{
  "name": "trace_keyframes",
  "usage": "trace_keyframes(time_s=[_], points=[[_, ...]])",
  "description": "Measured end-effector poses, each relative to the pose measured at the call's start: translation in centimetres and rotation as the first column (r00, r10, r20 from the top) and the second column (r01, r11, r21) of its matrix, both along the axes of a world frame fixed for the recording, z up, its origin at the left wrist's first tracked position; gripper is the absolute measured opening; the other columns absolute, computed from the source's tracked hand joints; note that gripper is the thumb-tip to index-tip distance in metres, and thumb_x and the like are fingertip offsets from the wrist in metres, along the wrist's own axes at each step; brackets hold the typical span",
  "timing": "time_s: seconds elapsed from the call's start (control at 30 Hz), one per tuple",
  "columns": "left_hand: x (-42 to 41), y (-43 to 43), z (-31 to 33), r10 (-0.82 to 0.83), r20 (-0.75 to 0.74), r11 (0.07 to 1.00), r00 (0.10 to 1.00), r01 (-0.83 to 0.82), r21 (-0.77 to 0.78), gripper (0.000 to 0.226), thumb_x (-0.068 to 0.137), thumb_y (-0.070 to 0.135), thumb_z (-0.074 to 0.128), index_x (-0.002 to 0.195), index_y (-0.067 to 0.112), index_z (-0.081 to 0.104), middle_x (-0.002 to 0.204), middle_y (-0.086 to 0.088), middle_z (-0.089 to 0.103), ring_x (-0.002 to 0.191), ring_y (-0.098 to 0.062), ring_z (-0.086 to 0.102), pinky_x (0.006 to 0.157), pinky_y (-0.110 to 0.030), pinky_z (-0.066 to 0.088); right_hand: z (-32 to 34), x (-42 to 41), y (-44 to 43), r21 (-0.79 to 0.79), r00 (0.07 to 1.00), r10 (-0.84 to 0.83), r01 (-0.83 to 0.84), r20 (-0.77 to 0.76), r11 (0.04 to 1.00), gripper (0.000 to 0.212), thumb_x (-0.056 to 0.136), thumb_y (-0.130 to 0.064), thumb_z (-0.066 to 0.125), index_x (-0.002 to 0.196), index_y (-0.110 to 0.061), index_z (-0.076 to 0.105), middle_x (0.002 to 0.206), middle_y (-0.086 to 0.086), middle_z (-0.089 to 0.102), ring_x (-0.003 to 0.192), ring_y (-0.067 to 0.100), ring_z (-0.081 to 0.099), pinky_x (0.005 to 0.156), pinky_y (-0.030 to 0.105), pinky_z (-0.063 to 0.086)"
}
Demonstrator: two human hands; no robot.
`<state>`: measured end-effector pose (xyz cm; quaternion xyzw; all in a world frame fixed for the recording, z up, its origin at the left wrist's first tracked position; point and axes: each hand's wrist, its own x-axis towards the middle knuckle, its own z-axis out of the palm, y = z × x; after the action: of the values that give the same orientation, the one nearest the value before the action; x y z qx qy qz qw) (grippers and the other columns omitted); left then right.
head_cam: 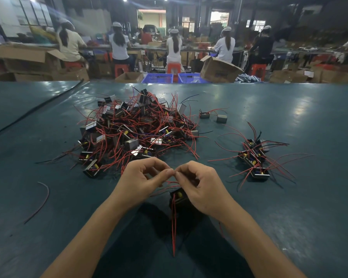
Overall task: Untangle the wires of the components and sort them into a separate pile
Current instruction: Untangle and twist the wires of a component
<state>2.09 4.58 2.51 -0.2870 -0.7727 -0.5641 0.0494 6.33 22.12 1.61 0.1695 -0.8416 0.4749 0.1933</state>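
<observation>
A big tangled pile of small black components with red wires (135,129) lies on the green table (289,207) ahead of me. At the right sits a smaller sorted pile (255,157). My left hand (141,181) and my right hand (201,185) meet fingertip to fingertip above the table's near edge, each pinching thin red wire. One component (178,197) hangs just below my right hand, partly hidden by it, with red wires (174,227) trailing down toward me.
Two loose components (213,116) lie between the piles at the back. A single red wire (40,201) lies at the left. A dark strip (38,107) runs diagonally across the far left. Beyond the table are cardboard boxes, blue crates (157,78) and seated workers.
</observation>
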Motion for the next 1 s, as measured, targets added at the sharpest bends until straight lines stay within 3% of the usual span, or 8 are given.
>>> trace_keyframes(time_s=[0.23, 0.4, 0.47, 0.53, 0.57, 0.67, 0.8, 1.0], points=[[-0.2, -0.2, 0.5, -0.067, 0.333, 0.995, 0.941, 0.087, -0.046, 0.029, 0.08, 0.04, 0.063, 0.069, 0.014, 0.066, 0.056, 0.002, 0.058, 0.052, -0.013, 0.054, 0.047, -0.019, 0.039, -0.2, 0.2, -0.5, 0.173, 0.99, 0.002, 0.023, -0.143, 0.985, 0.005, 0.093, -0.009, 0.063, 0.094, -0.005, 0.066, 0.082, -0.008, 0.053, 0.07, 0.004, 0.05, 0.064, 0.015, 0.042], [0.0, 0.1, 0.7, -0.145, 0.614, 0.989, 0.776, 0.111, 0.093, 0.032, 0.08, 0.045, 0.064, 0.059, 0.021, 0.062, 0.06, 0.004, 0.054, 0.054, -0.008, 0.053, 0.04, -0.014, 0.031, 0.0, 0.3, -0.7, 0.279, 0.962, -0.029, 0.107, -0.27, 0.954, 0.01, 0.095, -0.011, 0.059, 0.095, -0.004, 0.065, 0.084, -0.002, 0.054, 0.071, 0.012, 0.051, 0.064, 0.027, 0.047], [0.0, 0.5, 0.6, -0.105, 0.492, 0.993, 0.864, 0.069, 0.091, 0.027, 0.08, 0.044, 0.064, 0.061, 0.024, 0.065, 0.061, 0.006, 0.059, 0.056, -0.008, 0.057, 0.041, -0.015, 0.036, 0.0, 0.2, -0.6, 0.202, 0.973, -0.056, 0.103, -0.225, 0.974, 0.008, 0.095, -0.011, 0.06, 0.094, -0.005, 0.066, 0.083, -0.005, 0.054, 0.07, 0.009, 0.05, 0.063, 0.024, 0.045], [0.1, 0.7, 0.2, -0.012, 0.179, 1.0, 0.984, 0.008, 0.027, 0.018, 0.08, 0.043, 0.064, 0.077, 0.026, 0.068, 0.069, 0.006, 0.067, 0.061, -0.008, 0.062, 0.05, -0.014, 0.045, 0.0, 0.1, -0.4, 0.085, 0.99, -0.072, 0.082, -0.118, 0.993, 0.007, 0.095, -0.011, 0.061, 0.093, -0.007, 0.066, 0.08, -0.006, 0.057, 0.069, 0.006, 0.053, 0.063, 0.02, 0.045], [0.1, 0.6, 0.0, 0.0, 0.034, 1.0, 0.999, 0.0, 0.003, 0.016, 0.08, 0.042, 0.066, 0.086, 0.027, 0.069, 0.076, 0.008, 0.069, 0.065, -0.008, 0.064, 0.054, -0.014, 0.046, 0.0, 0.0, -0.3, 0.03, 0.997, -0.067, 0.069, -0.047, 0.997, 0.007, 0.095, -0.011, 0.06, 0.093, -0.009, 0.066, 0.078, -0.007, 0.058, 0.068, 0.005, 0.054, 0.063, 0.018, 0.045], [0.0, 0.2, -0.5, -0.012, -0.186, 1.0, 0.982, 0.009, -0.016, 0.011, 0.08, 0.033, 0.072, 0.091, 0.031, 0.073, 0.085, 0.011, 0.07, 0.074, -0.013, 0.065, 0.058, -0.016, 0.046, 0.0, 0.0, -0.2, -0.125, 0.99, -0.01, 0.028, 0.142, 0.992, 0.01, 0.096, -0.013, 0.058, 0.092, -0.01, 0.066, 0.069, -0.011, 0.056, 0.06, 0.002, 0.049, 0.059, 0.018, 0.041], [-0.5, -0.1, -0.6, -0.023, -0.416, 0.998, 0.909, -0.004, -0.064, 0.012, 0.082, 0.022, 0.075, 0.094, 0.019, 0.076, 0.083, 0.005, 0.07, 0.068, -0.015, 0.064, 0.057, -0.024, 0.05, 0.4, 0.0, 0.0, -0.225, 0.972, 0.086, -0.036, 0.217, 0.974, 0.015, 0.097, -0.011, 0.057, 0.086, -0.014, 0.066, 0.066, -0.006, 0.054, 0.061, 0.005, 0.048, 0.06, 0.021, 0.042], [-0.4, -0.7, -0.3, -0.031, -0.523, 0.979, 0.852, -0.08, -0.188, 0.023, 0.089, 0.037, 0.065, 0.089, 0.016, 0.075, 0.08, 0.008, 0.065, 0.067, -0.013, 0.062, 0.058, -0.032, 0.051, 0.3, 0.0, 0.2, -0.215, 0.966, 0.117, -0.067, 0.228, 0.974, 0.014, 0.094, -0.011, 0.061, 0.084, -0.019, 0.067, 0.067, -0.011, 0.06, 0.062, 0.002, 0.053, 0.061, 0.017, 0.046]])
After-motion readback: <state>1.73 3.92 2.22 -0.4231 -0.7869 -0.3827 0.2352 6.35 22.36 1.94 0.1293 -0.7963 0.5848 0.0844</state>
